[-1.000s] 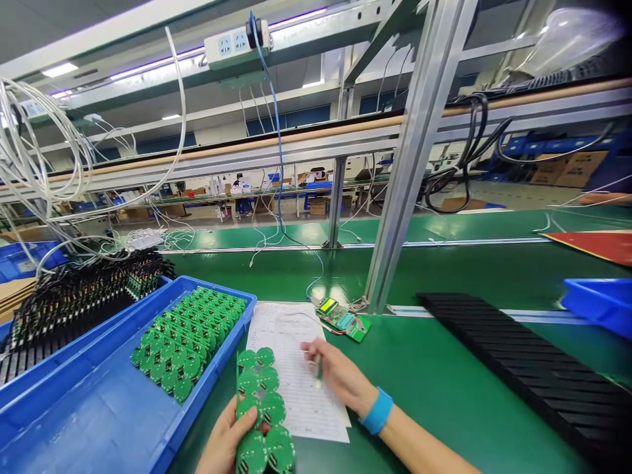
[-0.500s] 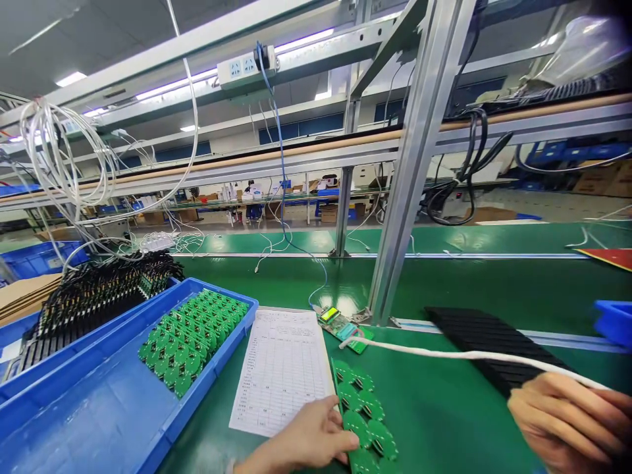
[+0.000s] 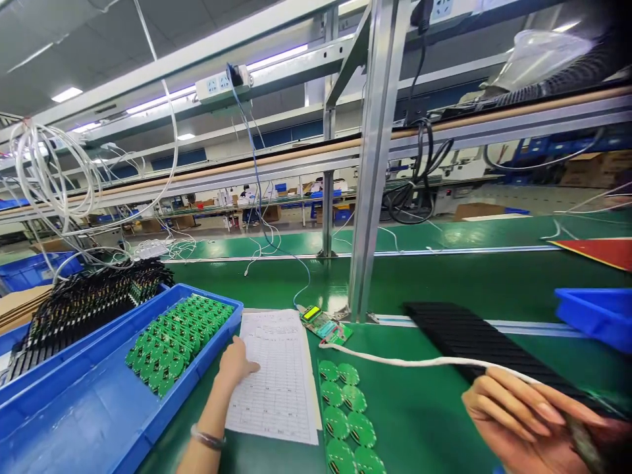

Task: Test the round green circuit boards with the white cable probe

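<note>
Gripping the long white cable with the bent fingers of your right hand, you have it stretching to the small green circuit module. Your left hand is at the printed white sheet's left edge, its pinch unclear; the green panel of round boards lies just right of that sheet.

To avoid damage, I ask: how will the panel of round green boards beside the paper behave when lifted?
The panel of round green boards looks thin, so probably light and fairly stiff. Its discs meet at narrow places, so it might crack there. Lying flat on the green table, it seems unlikely to roll.
</note>
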Demonstrator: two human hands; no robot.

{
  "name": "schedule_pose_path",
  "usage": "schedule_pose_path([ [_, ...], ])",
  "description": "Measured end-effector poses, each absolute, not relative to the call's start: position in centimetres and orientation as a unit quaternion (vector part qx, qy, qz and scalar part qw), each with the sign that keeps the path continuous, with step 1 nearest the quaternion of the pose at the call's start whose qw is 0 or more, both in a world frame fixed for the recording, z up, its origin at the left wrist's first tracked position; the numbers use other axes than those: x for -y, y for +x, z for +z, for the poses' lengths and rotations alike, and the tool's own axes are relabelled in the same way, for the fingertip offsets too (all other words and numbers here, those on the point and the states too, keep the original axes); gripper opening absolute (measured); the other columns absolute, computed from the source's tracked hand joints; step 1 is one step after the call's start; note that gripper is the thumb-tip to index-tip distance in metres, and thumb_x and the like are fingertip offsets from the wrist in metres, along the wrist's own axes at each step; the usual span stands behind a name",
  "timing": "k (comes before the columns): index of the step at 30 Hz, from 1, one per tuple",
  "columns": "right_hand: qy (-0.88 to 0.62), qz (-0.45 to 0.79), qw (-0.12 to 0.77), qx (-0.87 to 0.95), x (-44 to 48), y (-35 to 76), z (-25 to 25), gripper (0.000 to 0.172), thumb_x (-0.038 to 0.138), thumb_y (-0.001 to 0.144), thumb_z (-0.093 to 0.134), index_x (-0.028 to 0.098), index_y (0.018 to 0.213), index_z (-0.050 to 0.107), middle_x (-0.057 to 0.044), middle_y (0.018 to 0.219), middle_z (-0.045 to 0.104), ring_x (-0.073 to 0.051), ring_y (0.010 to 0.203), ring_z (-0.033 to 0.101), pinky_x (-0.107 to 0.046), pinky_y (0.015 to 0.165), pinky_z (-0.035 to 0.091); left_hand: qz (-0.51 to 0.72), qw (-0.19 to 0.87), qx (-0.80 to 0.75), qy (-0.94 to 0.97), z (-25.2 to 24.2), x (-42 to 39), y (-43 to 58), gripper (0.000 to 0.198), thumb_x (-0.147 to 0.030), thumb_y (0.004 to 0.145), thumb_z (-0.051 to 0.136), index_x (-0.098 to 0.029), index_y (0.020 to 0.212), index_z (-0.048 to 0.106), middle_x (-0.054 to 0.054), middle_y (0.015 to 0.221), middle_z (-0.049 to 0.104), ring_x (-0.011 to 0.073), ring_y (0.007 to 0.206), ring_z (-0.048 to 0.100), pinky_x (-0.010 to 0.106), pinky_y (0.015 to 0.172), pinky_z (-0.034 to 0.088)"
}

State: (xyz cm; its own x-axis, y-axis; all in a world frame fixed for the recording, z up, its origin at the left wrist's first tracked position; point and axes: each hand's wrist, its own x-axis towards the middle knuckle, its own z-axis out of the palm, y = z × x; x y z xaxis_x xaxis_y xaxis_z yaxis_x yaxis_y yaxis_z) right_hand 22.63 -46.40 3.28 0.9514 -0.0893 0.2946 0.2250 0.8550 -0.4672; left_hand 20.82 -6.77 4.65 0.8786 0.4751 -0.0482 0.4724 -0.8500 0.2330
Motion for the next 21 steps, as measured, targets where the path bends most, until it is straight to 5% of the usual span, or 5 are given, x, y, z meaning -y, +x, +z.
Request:
schedule_pose_path([
  [7, -0.060, -0.033, 0.984, 0.166, 46.5, 21.8, 4.7, 0.028, 0.036, 0.053, 0.090, 0.024, 0.059, 0.066, 0.011, 0.048, 0.035, 0.005, 0.035, -0.002, -0.012, 0.025, 0.006, 0.186, 0.110, -0.142, 0.966, 11.4, 5.5, 19.6, 0.071, -0.019, 0.088, 0.050, -0.028, 0.149, 0.015, 0.009, 0.120, 0.064, 0.0279, 0.109, 0.062, 0.036, 0.091, 0.044],
  [14, 0.072, 0.161, 0.916, 0.360, 47.8, 23.2, 1.9, 0.020, 0.027, 0.076, 0.076, 0.012, 0.085, 0.067, 0.005, 0.073, 0.043, 0.007, 0.037, 0.028, 0.001, 0.030, 0.025, 0.234, 0.086, -0.154, 0.956, 13.1, 4.3, 25.9, 0.073, -0.009, 0.085, 0.044, 0.005, 0.147, 0.010, 0.037, 0.134, 0.041, 0.0461, 0.126, 0.042, 0.059, 0.097, 0.038],
  [16, 0.069, 0.161, 0.923, 0.342, 47.5, 23.1, 2.0, 0.018, 0.024, 0.079, 0.074, 0.012, 0.087, 0.064, 0.003, 0.079, 0.047, 0.006, 0.043, 0.034, 0.003, 0.033, 0.029, 0.218, 0.077, -0.094, 0.968, 11.3, 6.6, 25.5, 0.062, -0.007, 0.087, 0.038, 0.004, 0.146, 0.021, 0.037, 0.142, 0.030, 0.0453, 0.135, 0.030, 0.065, 0.106, 0.027],
  [19, 0.016, 0.113, 0.957, 0.267, 47.0, 22.7, 2.4, 0.017, 0.021, 0.079, 0.074, 0.015, 0.087, 0.061, 0.001, 0.081, 0.053, 0.003, 0.051, 0.046, 0.006, 0.037, 0.035, 0.095, 0.100, 0.126, 0.982, 8.0, 11.7, 22.0, 0.038, -0.028, 0.090, 0.053, -0.016, 0.126, 0.060, 0.017, 0.131, 0.055, 0.0285, 0.125, 0.049, 0.040, 0.111, 0.036],
  [21, -0.045, 0.067, 0.973, 0.218, 46.8, 22.4, 2.9, 0.021, 0.019, 0.074, 0.079, 0.016, 0.083, 0.060, 0.002, 0.078, 0.054, 0.002, 0.051, 0.050, 0.006, 0.038, 0.037, 0.003, 0.133, 0.284, 0.950, 5.8, 14.7, 19.0, 0.066, -0.055, 0.074, 0.071, -0.030, 0.133, 0.054, 0.008, 0.141, 0.051, 0.0264, 0.130, 0.047, 0.036, 0.113, 0.035],
])
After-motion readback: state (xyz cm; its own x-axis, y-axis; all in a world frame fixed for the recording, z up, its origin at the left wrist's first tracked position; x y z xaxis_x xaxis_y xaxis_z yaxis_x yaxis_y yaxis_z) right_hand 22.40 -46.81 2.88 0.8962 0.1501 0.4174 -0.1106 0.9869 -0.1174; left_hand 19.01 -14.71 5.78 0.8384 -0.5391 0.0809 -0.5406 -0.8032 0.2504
